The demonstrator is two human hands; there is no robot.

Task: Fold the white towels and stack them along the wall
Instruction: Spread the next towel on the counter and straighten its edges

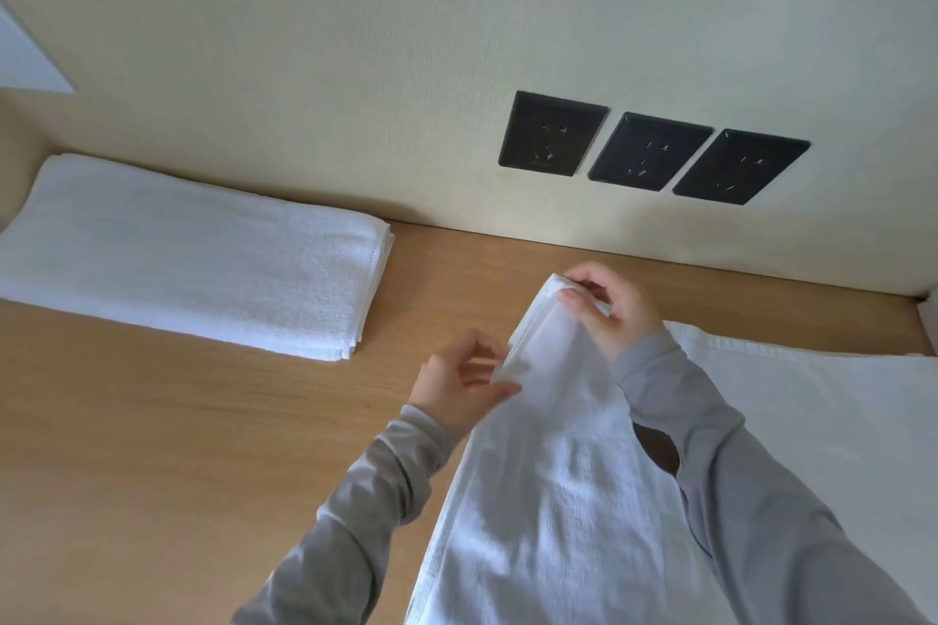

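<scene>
A folded white towel (198, 254) lies flat on the wooden table (152, 447) at the left, its long side near the wall (355, 41). A second white towel (553, 487) hangs lengthwise from my hands toward the bottom of the view. My right hand (609, 307) pinches its far top corner. My left hand (462, 383) grips the towel's near left edge between thumb and fingers. More white cloth (822, 421) lies spread at the right, under my right sleeve.
Three dark wall sockets (649, 150) sit on the wall above the table's back edge. Bare wood shows between the folded towel and my hands. A pale object (30, 51) is at the far left of the wall.
</scene>
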